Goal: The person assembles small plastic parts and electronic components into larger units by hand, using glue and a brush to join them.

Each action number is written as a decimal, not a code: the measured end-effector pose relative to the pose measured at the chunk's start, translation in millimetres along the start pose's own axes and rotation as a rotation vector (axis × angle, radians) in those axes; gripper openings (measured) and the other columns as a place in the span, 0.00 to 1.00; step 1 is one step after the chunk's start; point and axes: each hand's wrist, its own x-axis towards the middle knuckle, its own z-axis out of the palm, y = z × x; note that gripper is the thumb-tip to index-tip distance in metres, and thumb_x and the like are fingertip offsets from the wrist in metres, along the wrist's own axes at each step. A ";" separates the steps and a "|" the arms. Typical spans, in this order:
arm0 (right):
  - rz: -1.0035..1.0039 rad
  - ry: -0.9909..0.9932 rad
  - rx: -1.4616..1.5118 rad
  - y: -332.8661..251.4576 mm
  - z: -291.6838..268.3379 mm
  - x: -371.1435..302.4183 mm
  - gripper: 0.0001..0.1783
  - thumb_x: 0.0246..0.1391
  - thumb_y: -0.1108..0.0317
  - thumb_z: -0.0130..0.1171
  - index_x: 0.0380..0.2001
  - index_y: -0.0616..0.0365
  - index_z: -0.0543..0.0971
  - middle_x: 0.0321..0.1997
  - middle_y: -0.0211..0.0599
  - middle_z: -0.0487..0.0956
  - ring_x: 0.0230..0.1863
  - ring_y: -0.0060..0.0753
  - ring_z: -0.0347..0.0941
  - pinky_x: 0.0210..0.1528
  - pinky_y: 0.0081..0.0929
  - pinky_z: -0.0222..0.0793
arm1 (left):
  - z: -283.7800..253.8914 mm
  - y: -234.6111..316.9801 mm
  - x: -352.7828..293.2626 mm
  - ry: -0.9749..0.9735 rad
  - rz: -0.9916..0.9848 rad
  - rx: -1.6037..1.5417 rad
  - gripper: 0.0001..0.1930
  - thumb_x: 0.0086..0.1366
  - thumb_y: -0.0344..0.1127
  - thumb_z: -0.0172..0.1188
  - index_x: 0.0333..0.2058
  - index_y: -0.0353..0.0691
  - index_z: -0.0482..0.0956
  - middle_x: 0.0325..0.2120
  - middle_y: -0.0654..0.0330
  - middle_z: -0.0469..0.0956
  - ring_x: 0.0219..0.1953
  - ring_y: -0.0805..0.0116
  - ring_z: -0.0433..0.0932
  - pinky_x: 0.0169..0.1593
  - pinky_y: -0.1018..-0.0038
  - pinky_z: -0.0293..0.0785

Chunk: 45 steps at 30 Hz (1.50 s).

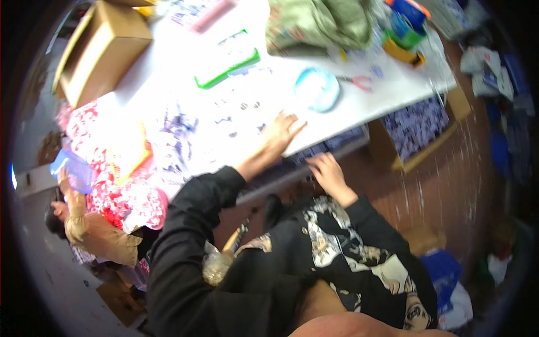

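Note:
My left hand [276, 136] lies at the near edge of the white table [348, 115], its fingers spread over the top and nothing visible in them. Several small dark pieces [250, 105], too blurred to name, are scattered just beyond it. Lower and to the right, my right hand [330, 175] has its fingers apart over a shallow drawer or tray [356, 147] under the table edge. Dark blue patterned stuff fills that drawer. A light blue round dish [316, 90] stands on the table beyond my hands, with pink-handled pliers [360, 83] to its right.
A green-edged box [229, 68], a cardboard box [104, 53] and a green cloth bag [320, 25] occupy the far table. Tape rolls [405, 33] sit far right. Below, a carton [443, 137] holds patterned packets. At left, another person [98, 227] holds a blue basket [73, 168] beside red-and-white bags [132, 202].

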 end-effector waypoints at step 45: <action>0.087 -0.401 0.040 -7.6 -11.6 -1.2 0.13 0.49 0.64 0.59 0.39 0.51 0.80 0.38 0.36 0.76 0.45 0.42 0.71 0.48 0.36 0.68 | -97.8 56.8 -196.8 -0.277 -0.794 -0.204 0.28 0.56 0.33 0.65 0.57 0.47 0.70 0.14 0.62 0.70 0.21 0.65 0.73 0.55 0.59 0.65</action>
